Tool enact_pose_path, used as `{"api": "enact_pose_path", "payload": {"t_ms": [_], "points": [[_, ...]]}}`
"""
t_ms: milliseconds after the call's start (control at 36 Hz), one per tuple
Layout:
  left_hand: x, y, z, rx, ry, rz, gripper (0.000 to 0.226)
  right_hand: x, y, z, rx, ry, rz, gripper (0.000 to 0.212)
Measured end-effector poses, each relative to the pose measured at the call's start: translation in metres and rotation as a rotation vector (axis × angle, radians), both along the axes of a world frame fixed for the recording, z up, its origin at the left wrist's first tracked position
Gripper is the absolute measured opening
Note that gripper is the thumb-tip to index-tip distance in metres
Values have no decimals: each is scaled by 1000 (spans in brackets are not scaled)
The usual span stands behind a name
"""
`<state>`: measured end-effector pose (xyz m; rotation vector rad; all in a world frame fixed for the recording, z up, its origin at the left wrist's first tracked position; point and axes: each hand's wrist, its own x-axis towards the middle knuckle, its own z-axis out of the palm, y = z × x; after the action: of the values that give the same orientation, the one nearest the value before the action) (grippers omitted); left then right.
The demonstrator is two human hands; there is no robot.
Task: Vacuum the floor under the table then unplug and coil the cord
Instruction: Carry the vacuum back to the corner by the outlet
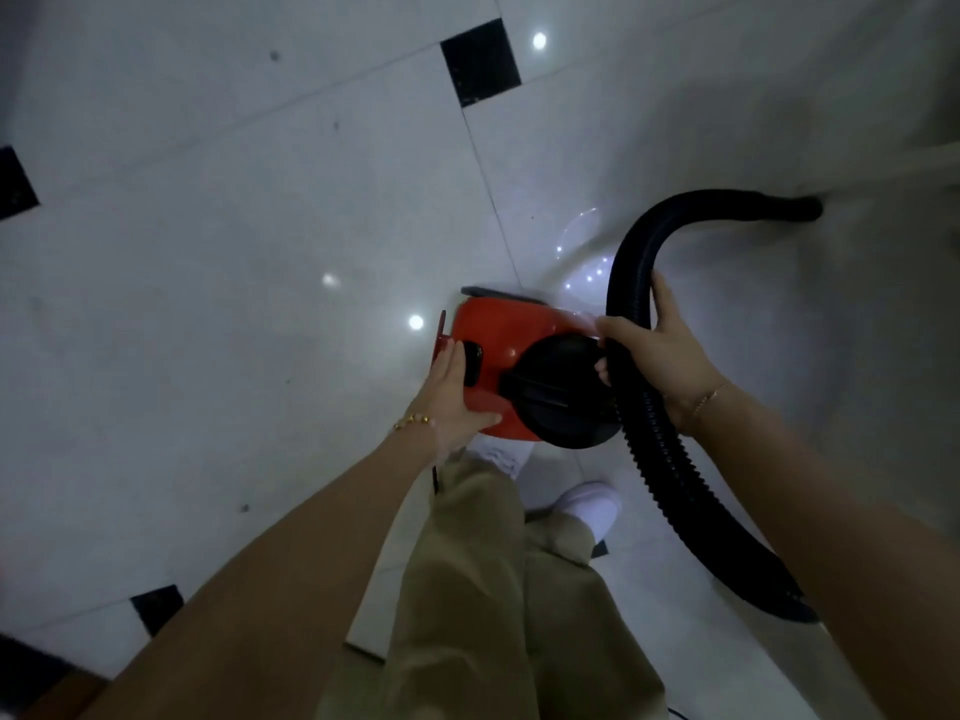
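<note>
Looking straight down at the red vacuum (498,340) at centre frame, over the white tiled floor (208,252) and just above the white shoes (592,506) and khaki trousers (467,589); not telling whether resting on the floor or lifted. Pressing the left hand (457,392) flat against the vacuum's left side, fingers straight and lying beside the black switch (472,363), thumb resting along the near red edge, not curling round anything. Gripping the black ribbed hose (641,423) with the right hand (660,356) just right of the vacuum's round black lid (556,392), fingers wrapping round the hose, one fingertip showing at its left side, thumb lying up along it. Arching up from that grip and bending over to the right, ending in a blurred tip (805,207) at upper right; running the other way down past the right forearm toward lower right. Wearing a gold bead bracelet (413,420) on the left wrist, a thin chain (709,394) on the right. Showing a thin dark line (435,478) just below the left wrist, possibly the cord, too small for telling. Showing black square insets (480,62) at tile corners, one at top centre, plus bright light spots reflecting on the glossy floor left of the vacuum.
</note>
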<state>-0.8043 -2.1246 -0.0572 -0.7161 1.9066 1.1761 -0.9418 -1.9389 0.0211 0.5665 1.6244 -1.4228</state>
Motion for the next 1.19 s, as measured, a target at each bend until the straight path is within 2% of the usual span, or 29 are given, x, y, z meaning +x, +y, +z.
{"api": "enact_pose_path", "payload": {"t_ms": [83,278,389,444,528,583,639,694,722,833,944,1083,1194], "points": [[-1,14,-7,53,-48,-72,139,1,-3,2,4,37,-5,77],[2,28,-17,-63,-25,-252,137,2,4,9,20,35,0,78],[-12,12,-12,-40,-78,-337,122,2,12,22,34,34,-25,81],[-22,5,-3,-102,32,-403,112,4,16,27,42,31,-39,80],[-33,14,9,-219,296,-671,102,8,23,33,49,24,-41,77],[-40,30,13,-203,355,-845,91,11,28,38,34,18,-62,76],[-46,49,18,-176,348,-923,64,13,33,46,20,21,-93,74],[-54,62,28,-226,304,-889,38,15,40,57,12,30,-130,71],[-57,65,33,-253,269,-879,32,15,44,63,10,34,-144,70],[-57,64,51,-265,92,-894,33,17,63,102,-29,43,-151,64],[-36,55,90,-379,-10,-860,39,18,80,162,-69,24,-14,58],[-4,36,180,-385,-32,-581,37,12,90,246,66,66,200,59],[37,27,266,-321,-84,-278,28,10,86,315,220,236,491,50]]}}
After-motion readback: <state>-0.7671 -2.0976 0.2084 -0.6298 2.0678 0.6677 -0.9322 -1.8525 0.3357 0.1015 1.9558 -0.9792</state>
